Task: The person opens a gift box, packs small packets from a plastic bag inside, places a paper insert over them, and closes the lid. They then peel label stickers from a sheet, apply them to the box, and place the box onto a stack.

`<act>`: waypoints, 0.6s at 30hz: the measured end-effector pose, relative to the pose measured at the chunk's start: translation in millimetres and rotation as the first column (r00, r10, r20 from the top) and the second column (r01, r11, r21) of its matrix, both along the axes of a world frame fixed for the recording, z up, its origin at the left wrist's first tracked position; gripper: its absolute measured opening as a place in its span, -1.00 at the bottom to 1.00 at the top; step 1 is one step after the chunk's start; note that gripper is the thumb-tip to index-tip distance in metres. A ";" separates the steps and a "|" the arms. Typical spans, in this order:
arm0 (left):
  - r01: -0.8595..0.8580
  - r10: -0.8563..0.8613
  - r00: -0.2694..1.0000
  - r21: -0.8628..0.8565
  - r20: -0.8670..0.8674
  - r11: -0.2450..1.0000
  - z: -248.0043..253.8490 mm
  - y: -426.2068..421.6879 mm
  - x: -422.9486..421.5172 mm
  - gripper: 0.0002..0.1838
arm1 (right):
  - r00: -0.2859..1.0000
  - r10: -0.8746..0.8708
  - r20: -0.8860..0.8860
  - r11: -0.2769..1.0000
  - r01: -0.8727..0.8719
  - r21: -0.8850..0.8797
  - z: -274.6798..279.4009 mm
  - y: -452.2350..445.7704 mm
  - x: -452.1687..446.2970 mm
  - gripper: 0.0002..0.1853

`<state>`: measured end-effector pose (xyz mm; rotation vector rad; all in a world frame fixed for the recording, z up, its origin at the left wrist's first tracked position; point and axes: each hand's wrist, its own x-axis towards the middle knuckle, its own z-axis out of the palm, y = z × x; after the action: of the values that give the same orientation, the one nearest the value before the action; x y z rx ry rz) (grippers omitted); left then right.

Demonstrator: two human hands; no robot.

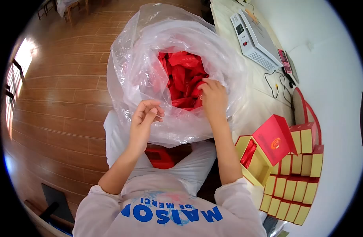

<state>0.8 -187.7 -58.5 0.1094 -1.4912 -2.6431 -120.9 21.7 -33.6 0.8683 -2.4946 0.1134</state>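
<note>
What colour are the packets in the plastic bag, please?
The packets are red, clearest in the head view.

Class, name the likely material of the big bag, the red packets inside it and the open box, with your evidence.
Big bag: thin, glossy clear plastic, see-through and crinkled.
Red packets: shiny plastic or foil film, judging by bright creases.
Open box: probably smooth cardboard, given its flat, straight panels.

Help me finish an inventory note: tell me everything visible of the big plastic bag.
The plastic bag looks large, clear and shiny, its film wrinkled and bunched in loose layers around an open, upward mouth. It is left of a pale table, its near edge over white trousers; the base is hidden. Red packets show inside. The right hand reaches in at the mouth's right side; the left hand is by the near-left rim, contact unclear.
</note>
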 end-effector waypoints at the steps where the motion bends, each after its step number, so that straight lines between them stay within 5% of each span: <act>1: -0.008 0.008 1.000 0.018 0.001 1.000 0.1 1.3 -2.1 -0.79 | 0.999 -0.047 -0.019 0.986 0.043 -0.162 10.1 2.3 7.0 -0.82; 5: 0.169 -0.181 0.982 0.166 0.059 0.971 8.9 19.2 -10.5 -0.61 | 0.981 -0.171 -0.095 0.803 0.083 -0.590 32.9 -3.3 47.4 -0.68; 8: 0.283 -0.307 0.951 0.319 0.029 0.905 5.0 40.3 -18.1 -0.48 | 0.981 -0.174 -0.088 0.716 0.065 -0.695 29.0 -15.5 83.3 -0.66; 12: 0.377 -0.359 0.925 0.425 -0.126 0.823 15.4 46.7 -24.1 -0.44 | 0.999 -0.017 0.029 0.711 0.032 -0.703 15.4 -33.7 117.1 -0.66; 14: 0.314 -0.317 0.946 0.423 -0.065 0.850 12.6 42.6 -27.5 -0.43 | 0.961 0.235 0.143 0.709 -0.069 -0.702 5.6 -35.9 123.0 -0.69; 17: 0.267 -0.333 0.939 0.436 0.082 0.860 9.5 33.6 -26.4 -0.38 | 0.914 0.334 0.232 0.700 -0.076 -0.710 12.9 -27.6 110.9 -0.73; 18: 0.184 -0.204 0.977 0.242 0.064 0.953 11.6 37.1 -23.4 -0.33 | 0.919 0.295 0.261 0.716 -0.032 -0.697 19.0 -27.7 105.3 -0.67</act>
<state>-22.7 -150.6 -46.9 0.1048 -1.2648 -3.0039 -15.6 -6.0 -14.6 0.7775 -2.3599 1.2825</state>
